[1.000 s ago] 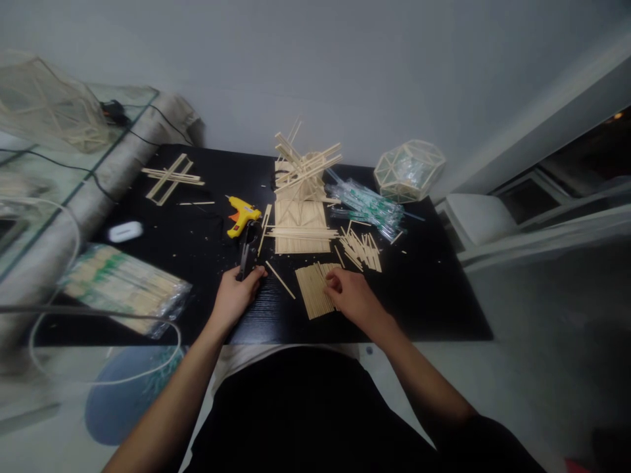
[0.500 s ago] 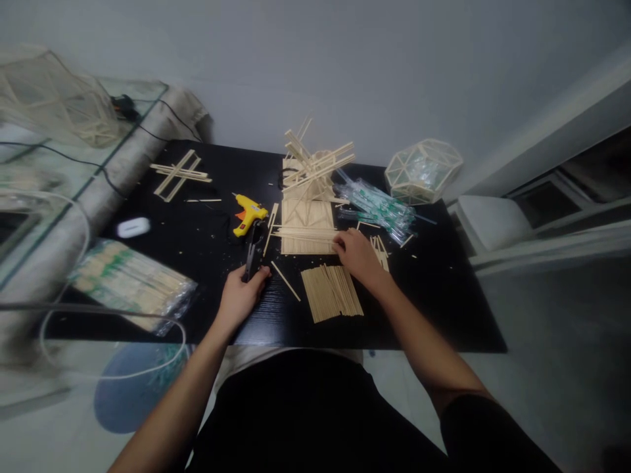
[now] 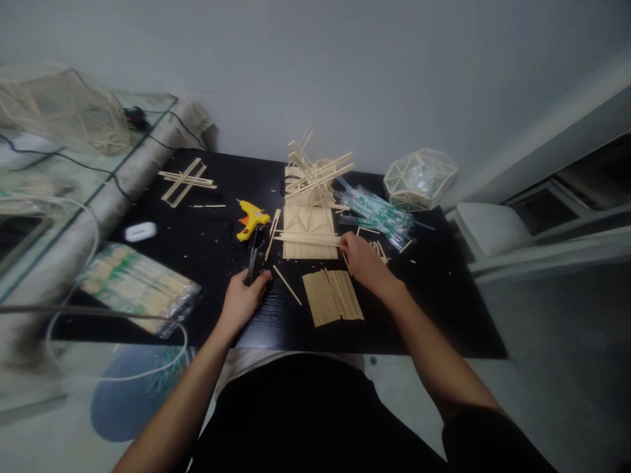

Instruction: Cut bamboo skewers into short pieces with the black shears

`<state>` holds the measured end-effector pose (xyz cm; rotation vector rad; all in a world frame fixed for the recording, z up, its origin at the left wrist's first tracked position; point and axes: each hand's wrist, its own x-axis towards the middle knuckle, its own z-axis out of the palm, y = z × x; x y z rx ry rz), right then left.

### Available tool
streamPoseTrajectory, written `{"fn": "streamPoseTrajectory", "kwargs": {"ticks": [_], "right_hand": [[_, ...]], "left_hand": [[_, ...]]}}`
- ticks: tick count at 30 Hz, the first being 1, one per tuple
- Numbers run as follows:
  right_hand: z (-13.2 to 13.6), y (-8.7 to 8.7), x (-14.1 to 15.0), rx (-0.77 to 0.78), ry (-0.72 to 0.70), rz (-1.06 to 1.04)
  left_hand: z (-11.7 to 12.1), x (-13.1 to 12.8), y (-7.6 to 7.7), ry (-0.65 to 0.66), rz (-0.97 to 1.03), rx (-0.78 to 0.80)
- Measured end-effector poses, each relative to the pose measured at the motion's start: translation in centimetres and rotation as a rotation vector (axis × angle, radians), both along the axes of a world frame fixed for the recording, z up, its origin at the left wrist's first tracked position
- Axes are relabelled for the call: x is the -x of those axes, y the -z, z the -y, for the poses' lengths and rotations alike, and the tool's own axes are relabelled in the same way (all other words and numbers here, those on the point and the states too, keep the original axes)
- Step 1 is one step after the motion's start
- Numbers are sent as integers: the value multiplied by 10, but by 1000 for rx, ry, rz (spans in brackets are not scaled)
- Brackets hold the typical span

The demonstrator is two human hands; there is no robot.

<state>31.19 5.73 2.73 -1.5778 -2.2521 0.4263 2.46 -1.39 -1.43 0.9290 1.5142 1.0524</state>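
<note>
My left hand (image 3: 242, 301) is closed around a black plier-like hand tool (image 3: 254, 257), its far end pointing away from me. Its exact kind is too dark to make out. The fingers of my right hand (image 3: 363, 259) pinch at the right end of thin wooden sticks (image 3: 308, 237) lying across a flat stick panel (image 3: 300, 251). A short stick (image 3: 346, 263) shows just under those fingertips. Behind, a windmill-like stick structure (image 3: 315, 176) stands on the panel. Close in front lies a row of cut sticks (image 3: 331, 297), and a single stick (image 3: 287, 285) rests between my hands.
A yellow glue gun (image 3: 253, 219) lies beyond my left hand. Crossed stick frames (image 3: 187, 181), a white case (image 3: 140, 231) and a bag of sticks (image 3: 140, 286) are leftward. Green-and-clear wrappers (image 3: 377, 213) and a geometric stick frame (image 3: 420, 179) sit at the right of the black table (image 3: 434, 309).
My right hand has shifted slightly right, and a short stick now shows below its fingertips. My left hand keeps hold of the black tool. The whole view has moved slightly.
</note>
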Motion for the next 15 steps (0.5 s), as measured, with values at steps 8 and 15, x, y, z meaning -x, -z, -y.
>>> {"fn": "streamPoseTrajectory", "kwargs": {"ticks": [8, 15], "right_hand": [[25, -40, -22, -94, 104, -749], [34, -50, -15, 14, 212, -1210]], "left_hand": [[-1, -1, 0, 22, -26, 10], [-1, -3, -3, 14, -46, -4]]}}
